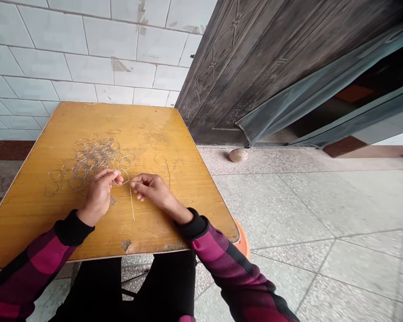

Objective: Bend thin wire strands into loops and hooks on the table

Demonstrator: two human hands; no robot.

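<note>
Two bare hands meet at one thin wire piece [132,201], a ring with a straight tail, just beside the near right edge of the heap of wire loops [94,156] on the wooden table [188,179]. The left hand [100,192], at the heap's near edge, has thumb and fingertips clamped on the ring. The right hand [152,190], farther right of the heap, has its fingertips drawn together where ring meets tail; whether they grip the wire cannot be told. A single looped wire [168,172] lies apart, to the right of the heap. The metallic-looking piece is probably very light, springy yet easily bent, somewhat slippery and unlikely to snap under gentle handling. A pinch on the ring close to the crossing, leaving the tail free, seems the surest hold.
</note>
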